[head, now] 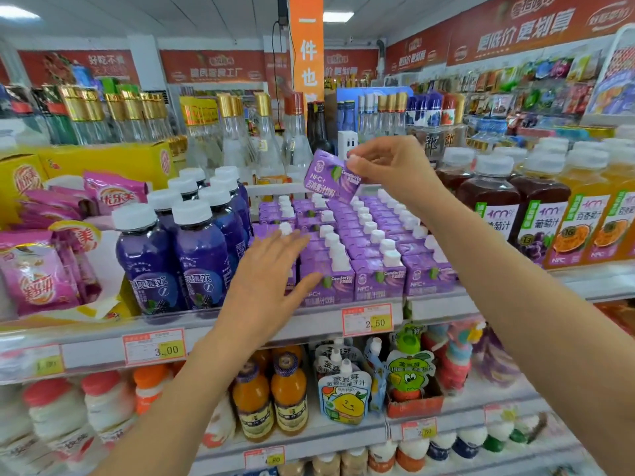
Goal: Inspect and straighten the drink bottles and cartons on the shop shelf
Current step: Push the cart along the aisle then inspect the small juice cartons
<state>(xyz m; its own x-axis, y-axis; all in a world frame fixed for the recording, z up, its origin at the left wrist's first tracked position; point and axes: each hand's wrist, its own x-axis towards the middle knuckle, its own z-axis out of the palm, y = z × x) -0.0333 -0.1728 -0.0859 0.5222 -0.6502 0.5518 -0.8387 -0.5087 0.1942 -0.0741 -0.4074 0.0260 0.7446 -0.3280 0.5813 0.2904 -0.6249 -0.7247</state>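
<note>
Upper centre of the frame: right hand (388, 166), fingers curled, pinching the top edge of a purple carton (331, 175), held tilted in the air above the rows of purple cartons (371, 242); centre of the frame: those rows, white-capped and closely packed on the middle shelf (446, 302); lower centre: left hand (271, 269), fingers straight and spread, flat over the front-left cartons, whether touching them impossible to tell; left of centre: dark purple bottles (178, 249), white-capped, upright, just beside the cartons; far left: pink sachets (34, 269) by a yellow box (103, 159); right of the frame: juice bottles (536, 207), dark red and orange, upright in a line; upper middle, behind: clear glass bottles (264, 142); on the shelf's front rail: 2.50 price tag (367, 319) under the cartons, 3.00 price tag (154, 345) further left; bottom of the frame, one shelf down: orange bottles (271, 393) and spouted pouches (343, 396) side by side.
</note>
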